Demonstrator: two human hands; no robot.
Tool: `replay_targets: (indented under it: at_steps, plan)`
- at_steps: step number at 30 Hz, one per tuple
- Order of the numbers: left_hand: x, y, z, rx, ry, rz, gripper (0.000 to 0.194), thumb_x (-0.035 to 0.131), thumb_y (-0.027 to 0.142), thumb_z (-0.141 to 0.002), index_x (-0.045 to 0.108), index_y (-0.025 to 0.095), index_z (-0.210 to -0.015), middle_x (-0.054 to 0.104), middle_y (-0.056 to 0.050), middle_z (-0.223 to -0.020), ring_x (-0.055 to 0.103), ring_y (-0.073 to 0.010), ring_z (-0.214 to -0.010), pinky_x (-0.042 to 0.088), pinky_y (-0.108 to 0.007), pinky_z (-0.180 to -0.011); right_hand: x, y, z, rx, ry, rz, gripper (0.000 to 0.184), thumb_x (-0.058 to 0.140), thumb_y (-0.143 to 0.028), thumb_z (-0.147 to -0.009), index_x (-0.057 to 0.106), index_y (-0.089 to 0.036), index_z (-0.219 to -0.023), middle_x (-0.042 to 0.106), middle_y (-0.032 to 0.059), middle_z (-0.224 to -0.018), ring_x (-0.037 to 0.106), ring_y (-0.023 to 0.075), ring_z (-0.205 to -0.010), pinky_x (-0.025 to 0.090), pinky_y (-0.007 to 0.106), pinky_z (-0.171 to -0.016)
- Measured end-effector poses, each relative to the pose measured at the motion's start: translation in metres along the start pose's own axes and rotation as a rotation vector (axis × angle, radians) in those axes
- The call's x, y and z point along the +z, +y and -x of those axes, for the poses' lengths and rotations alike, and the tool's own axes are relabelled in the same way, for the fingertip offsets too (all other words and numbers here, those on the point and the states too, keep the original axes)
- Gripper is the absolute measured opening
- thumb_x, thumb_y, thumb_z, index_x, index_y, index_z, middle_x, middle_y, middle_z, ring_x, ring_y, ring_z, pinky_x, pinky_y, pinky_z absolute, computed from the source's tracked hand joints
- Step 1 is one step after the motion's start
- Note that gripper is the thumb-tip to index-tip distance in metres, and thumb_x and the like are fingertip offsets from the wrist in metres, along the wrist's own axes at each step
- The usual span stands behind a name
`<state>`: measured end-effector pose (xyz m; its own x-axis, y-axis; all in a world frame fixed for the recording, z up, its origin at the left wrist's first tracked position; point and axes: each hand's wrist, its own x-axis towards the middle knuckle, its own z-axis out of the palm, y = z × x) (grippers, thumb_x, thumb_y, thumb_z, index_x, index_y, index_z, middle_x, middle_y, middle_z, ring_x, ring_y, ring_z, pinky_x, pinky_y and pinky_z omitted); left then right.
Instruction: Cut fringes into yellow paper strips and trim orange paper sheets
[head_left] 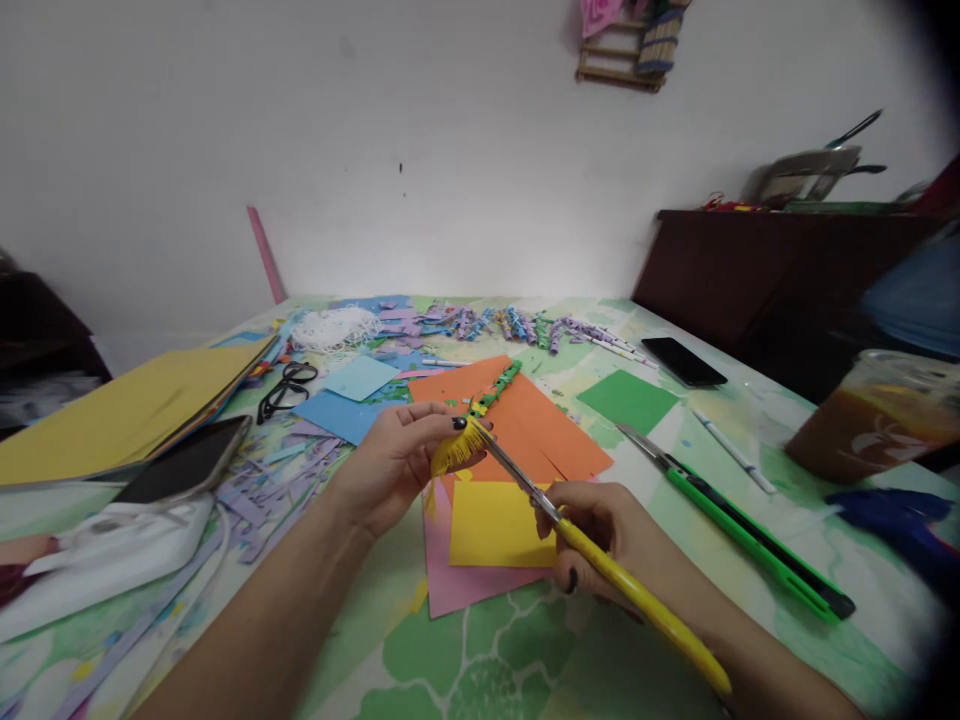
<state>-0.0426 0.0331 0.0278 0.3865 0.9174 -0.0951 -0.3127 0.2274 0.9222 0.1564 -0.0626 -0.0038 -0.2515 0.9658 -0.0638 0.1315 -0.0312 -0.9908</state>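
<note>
Two dark smartphones, one green-and-black utility knife, one black-framed pair of glasses. Left hand's fingers together, pinching one fringed yellow paper strip above mid-table; right hand curls closed around one pair of yellow-handled metal scissors, tips at the strip!

A pale, lightly marked wall rises behind the desk with its green-and-white floral cover, a wooden hanging high on it, a dark brown cabinet standing at the right and dark shelving at the left.
</note>
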Motion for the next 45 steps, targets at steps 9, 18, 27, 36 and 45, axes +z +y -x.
replay_targets:
  at_steps: [9,18,27,36,45]
  plan:
    - [-0.0002,-0.0003,-0.0022,-0.001,0.003,0.010,0.016,0.080,0.018,-0.057,0.067,0.013,-0.064,0.072,-0.004,-0.066,0.068,-0.0164,-0.064,0.057,-0.030,-0.070,-0.0004,-0.0031,-0.0027,0.020,0.021,0.044,0.023,0.071,-0.028,-0.063,0.053,-0.016,-0.071,0.046,-0.0049,-0.055,0.035,0.0075,-0.049,0.023,0.020,-0.043]
    - [0.0005,0.0002,0.0003,0.000,0.001,-0.002,0.014,0.079,0.017,-0.060,0.066,0.014,-0.063,0.070,-0.003,-0.064,0.068,-0.0168,-0.065,0.057,-0.030,-0.070,-0.0009,-0.0026,-0.0028,-0.005,0.010,0.041,0.021,0.071,-0.026,-0.064,0.054,-0.016,-0.072,0.049,-0.0045,-0.057,0.037,0.0081,-0.051,0.026,0.020,-0.045]
    - [0.0006,0.0003,-0.0004,-0.001,0.018,-0.002,0.015,0.080,0.017,-0.058,0.065,0.014,-0.062,0.071,-0.003,-0.064,0.068,-0.0166,-0.065,0.057,-0.030,-0.069,0.0000,-0.0035,-0.0023,-0.003,0.001,0.006,0.032,0.078,-0.035,-0.064,0.053,-0.016,-0.072,0.048,-0.0052,-0.056,0.034,0.0069,-0.049,0.024,0.019,-0.043]
    - [0.0013,0.0004,-0.0001,0.001,0.030,-0.013,0.015,0.080,0.017,-0.057,0.066,0.014,-0.063,0.071,-0.003,-0.065,0.068,-0.0169,-0.064,0.057,-0.030,-0.070,-0.0001,-0.0023,-0.0029,0.005,0.030,0.077,0.034,0.079,-0.040,-0.063,0.053,-0.017,-0.068,0.048,-0.0046,-0.054,0.036,0.0077,-0.049,0.025,0.020,-0.043]
    - [0.0017,0.0014,0.0001,-0.001,0.020,-0.010,0.015,0.079,0.017,-0.059,0.065,0.014,-0.063,0.071,-0.004,-0.064,0.069,-0.0174,-0.064,0.057,-0.033,-0.073,-0.0005,-0.0032,-0.0030,0.017,0.045,0.112,0.027,0.075,-0.032,-0.064,0.052,-0.018,-0.067,0.050,-0.0042,-0.053,0.036,0.0074,-0.046,0.025,0.019,-0.040]
